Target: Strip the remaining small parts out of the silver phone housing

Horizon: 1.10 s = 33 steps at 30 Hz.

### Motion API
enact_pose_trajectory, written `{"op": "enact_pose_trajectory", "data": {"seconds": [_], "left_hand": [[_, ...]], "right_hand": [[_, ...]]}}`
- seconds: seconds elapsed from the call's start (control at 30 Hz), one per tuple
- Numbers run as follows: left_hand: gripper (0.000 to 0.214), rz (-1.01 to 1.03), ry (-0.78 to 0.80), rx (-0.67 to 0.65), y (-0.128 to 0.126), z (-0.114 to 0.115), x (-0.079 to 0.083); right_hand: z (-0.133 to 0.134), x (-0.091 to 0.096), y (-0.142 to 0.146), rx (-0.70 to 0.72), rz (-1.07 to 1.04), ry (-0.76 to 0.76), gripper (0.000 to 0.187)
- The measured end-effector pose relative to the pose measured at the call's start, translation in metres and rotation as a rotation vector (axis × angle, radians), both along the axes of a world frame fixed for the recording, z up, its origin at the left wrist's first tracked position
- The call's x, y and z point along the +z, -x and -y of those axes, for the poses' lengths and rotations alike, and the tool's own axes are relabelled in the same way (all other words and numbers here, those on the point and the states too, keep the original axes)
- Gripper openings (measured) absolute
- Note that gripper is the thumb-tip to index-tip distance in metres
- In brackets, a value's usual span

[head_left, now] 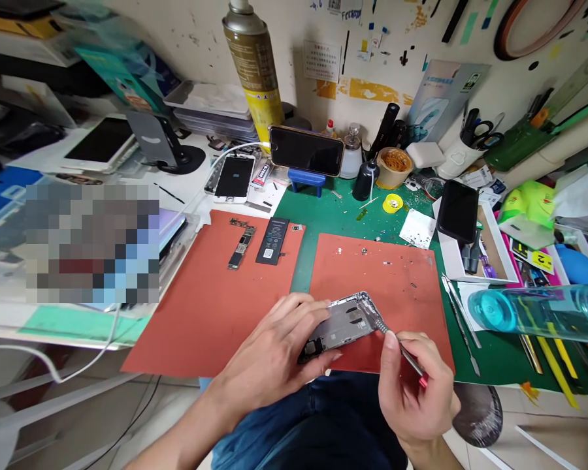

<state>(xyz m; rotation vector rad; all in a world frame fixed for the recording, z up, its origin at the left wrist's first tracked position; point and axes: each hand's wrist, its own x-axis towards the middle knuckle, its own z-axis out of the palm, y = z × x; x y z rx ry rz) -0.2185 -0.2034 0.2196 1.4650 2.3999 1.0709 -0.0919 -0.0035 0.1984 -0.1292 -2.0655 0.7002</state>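
Observation:
My left hand (279, 336) is closed around the left side of an opened phone housing (342, 328), its thumb along the near edge. The housing is tilted above the red mat, a bare metal tray with small parts along its far end. In my right hand (419, 385) is a slim screwdriver (408, 356) with a knurled metal section and a red end. Its tip reaches the housing's far right corner; whether it sits on a screw is too small to tell. On the left mat lie a logic board (242, 247) and a black phone battery (273, 241).
Tiny screws and bits are scattered on the right red mat (382, 274). Tweezers (460, 320) and a clear blue bottle (539, 310) lie to the right. Behind stand a phone on a blue stand (306, 177), a dark dropper bottle (366, 179) and a spray can (255, 72).

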Motion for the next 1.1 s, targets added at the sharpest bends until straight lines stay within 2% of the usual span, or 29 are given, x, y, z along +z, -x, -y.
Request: {"op": "enact_pose_trajectory", "data": {"seconds": [0.1,0.17,0.2,0.3,0.4,0.47,0.63,0.87,1.0,1.1], "left_hand": [[0.043,-0.117,0.013,0.012,-0.004,-0.001,-0.003],[0.042,-0.189,0.035,0.012,-0.007,-0.001,-0.004],[0.043,-0.208,0.047,0.005,-0.007,-0.001,-0.003],[0.044,-0.212,0.067,-0.014,-0.005,-0.004,0.004],[0.025,-0.156,0.045,0.001,0.004,-0.015,0.015],[0.016,-0.097,0.013,0.017,0.010,-0.028,0.020],[0.014,-0.037,-0.003,-0.050,0.022,-0.058,0.021],[0.019,-0.035,0.035,-0.149,0.035,-0.066,0.025],[0.022,-0.092,0.110,-0.104,0.054,-0.081,0.030],[0.024,-0.174,0.214,-0.105,0.065,-0.098,0.028]], "right_hand": [[-0.003,0.000,-0.002,-0.144,0.025,0.227,0.030],[-0.006,0.003,-0.001,-0.256,0.090,0.478,0.021],[-0.007,0.004,0.000,-0.283,0.117,0.621,0.023],[-0.014,0.006,0.003,-0.230,0.127,0.974,0.034],[-0.019,0.003,0.003,-0.152,0.102,1.146,0.040],[-0.021,0.001,0.002,-0.133,0.096,1.200,0.041],[-0.022,-0.001,0.001,-0.108,0.102,1.236,0.043],[-0.022,0.000,-0.001,-0.103,0.129,1.235,0.038],[-0.016,0.001,0.001,-0.200,-0.033,1.162,0.033],[-0.012,-0.001,0.003,-0.232,-0.135,1.063,0.026]]}}
